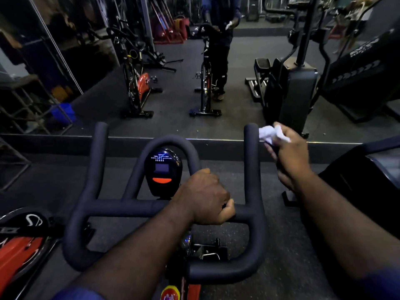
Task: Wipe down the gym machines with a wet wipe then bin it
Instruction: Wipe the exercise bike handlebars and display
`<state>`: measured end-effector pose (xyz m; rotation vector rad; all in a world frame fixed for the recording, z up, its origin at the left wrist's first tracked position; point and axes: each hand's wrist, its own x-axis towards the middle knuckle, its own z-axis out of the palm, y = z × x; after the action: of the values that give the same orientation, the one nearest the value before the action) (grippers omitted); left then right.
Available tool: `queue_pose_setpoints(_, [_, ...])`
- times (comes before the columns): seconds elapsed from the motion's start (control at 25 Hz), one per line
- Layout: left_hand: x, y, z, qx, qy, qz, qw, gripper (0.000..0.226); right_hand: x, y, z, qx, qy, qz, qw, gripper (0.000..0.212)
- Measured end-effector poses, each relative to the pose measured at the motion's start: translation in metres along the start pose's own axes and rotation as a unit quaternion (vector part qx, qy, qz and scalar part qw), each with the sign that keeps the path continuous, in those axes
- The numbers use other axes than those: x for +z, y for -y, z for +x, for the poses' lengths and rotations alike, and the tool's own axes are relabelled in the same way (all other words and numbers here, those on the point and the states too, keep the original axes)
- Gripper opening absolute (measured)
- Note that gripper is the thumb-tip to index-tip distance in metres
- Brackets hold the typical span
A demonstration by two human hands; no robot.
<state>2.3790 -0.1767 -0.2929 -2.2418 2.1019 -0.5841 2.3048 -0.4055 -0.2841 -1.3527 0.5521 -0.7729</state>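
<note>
Closed round the crossbar of the handlebar (121,207): left hand (205,198), fingertips hidden under the bar; pinched in the curled fingers of the right hand (290,156): crumpled wet wipe (269,133), apparently touching the right horn tip just left of that grip; console (162,169) just left of the left grip; bike frame below cut off; underfoot, dark speckled rubber floor (287,263); ahead, wall mirror (184,68) reflecting dim gym machines.
</note>
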Motion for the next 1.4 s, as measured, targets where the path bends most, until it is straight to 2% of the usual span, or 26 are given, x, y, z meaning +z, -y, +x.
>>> queue_pose_setpoints(0.08, [-0.001,0.001,0.0,-0.001,-0.004,0.003,1.0,0.047,0.015,0.006,0.018,-0.015,0.037,-0.022,0.999,0.029])
queue_pose_setpoints(0.16, [0.001,0.004,0.001,0.003,-0.003,-0.002,1.0,0.047,0.015,-0.009,-0.003,-0.046,0.044,-0.075,0.995,0.033])
queue_pose_setpoints(0.24, [0.003,0.003,-0.001,0.003,0.004,0.0,1.0,0.047,0.001,-0.043,-0.053,-0.054,0.039,-0.123,0.99,0.035])
queue_pose_setpoints(0.36, [0.004,0.004,0.0,0.002,0.007,-0.004,1.0,0.047,-0.021,-0.08,-0.143,-0.017,0.024,-0.119,0.992,0.026])
queue_pose_setpoints(0.4, [0.004,0.004,0.0,0.002,0.007,-0.001,1.0,0.048,-0.025,-0.081,-0.161,-0.021,0.012,-0.137,0.99,0.03])
queue_pose_setpoints(0.44, [0.004,0.004,0.001,0.003,0.008,0.001,1.0,0.048,-0.026,-0.079,-0.168,-0.027,-0.02,-0.171,0.985,0.034])
queue_pose_setpoints(0.52, [0.002,0.002,0.0,0.003,0.011,0.005,1.0,0.05,-0.025,-0.055,-0.149,-0.032,-0.136,-0.205,0.969,0.03])
queue_pose_setpoints(0.6, [0.001,0.002,0.0,0.004,0.008,0.006,1.0,0.05,-0.02,-0.012,-0.096,-0.095,-0.233,-0.212,0.944,0.03])
queue_pose_setpoints(0.64, [0.002,0.003,-0.001,0.004,0.007,0.005,1.0,0.05,-0.014,0.007,-0.069,-0.153,-0.221,-0.223,0.937,0.033])
queue_pose_setpoints(0.68, [0.003,0.005,-0.001,0.004,0.007,0.005,1.0,0.051,-0.005,0.022,-0.044,-0.21,-0.164,-0.237,0.934,0.037])
queue_pose_setpoints(0.72, [0.003,0.005,0.0,0.003,0.006,0.007,1.0,0.051,0.005,0.03,-0.028,-0.25,-0.066,-0.261,0.93,0.041])
queue_pose_setpoints(0.76, [0.003,0.004,0.0,0.004,0.005,0.011,1.0,0.051,0.012,0.032,-0.021,-0.277,0.046,-0.317,0.906,0.044])
queue_pose_setpoints(0.8, [0.003,0.003,0.0,0.005,0.006,0.017,1.0,0.051,0.015,0.028,-0.022,-0.301,0.137,-0.404,0.853,0.045])
queue_pose_setpoints(0.84, [0.003,0.003,0.0,0.007,0.009,0.024,1.0,0.05,0.013,0.02,-0.028,-0.321,0.195,-0.481,0.792,0.047])
queue_pose_setpoints(0.88, [0.003,0.003,-0.001,0.008,0.009,0.029,0.999,0.048,0.006,0.009,-0.04,-0.325,0.215,-0.523,0.758,0.048])
queue_pose_setpoints(0.92, [0.002,0.002,-0.002,0.008,0.004,0.031,0.999,0.047,-0.004,0.001,-0.057,-0.327,0.22,-0.531,0.75,0.048])
queue_pose_setpoints(1.04, [0.005,0.002,-0.002,0.007,0.002,0.033,0.999,0.048,-0.033,-0.028,-0.124,-0.317,0.247,-0.466,0.788,0.042])
queue_pose_setpoints(1.12, [0.005,0.003,-0.002,0.005,0.005,0.037,0.999,0.049,-0.043,-0.039,-0.164,-0.308,0.233,-0.412,0.825,0.044])
queue_pose_setpoints(1.2, [0.003,0.002,-0.001,0.004,0.01,0.037,0.999,0.051,-0.043,-0.032,-0.17,-0.297,0.163,-0.359,0.87,0.031])
queue_pose_setpoints(1.28, [0.003,0.001,-0.003,0.009,0.016,0.033,0.999,0.053,-0.033,-0.009,-0.149,-0.292,0.047,-0.32,0.9,0.027])
queue_pose_setpoints(1.36, [0.001,0.002,-0.004,0.023,0.013,0.045,0.999,0.056,-0.021,0.017,-0.111,-0.295,-0.066,-0.299,0.905,0.031])
queue_pose_setpoints(1.4, [-0.001,0.003,-0.004,0.025,0.011,0.048,0.998,0.059,-0.016,0.024,-0.096,-0.29,-0.068,-0.294,0.908,0.037])
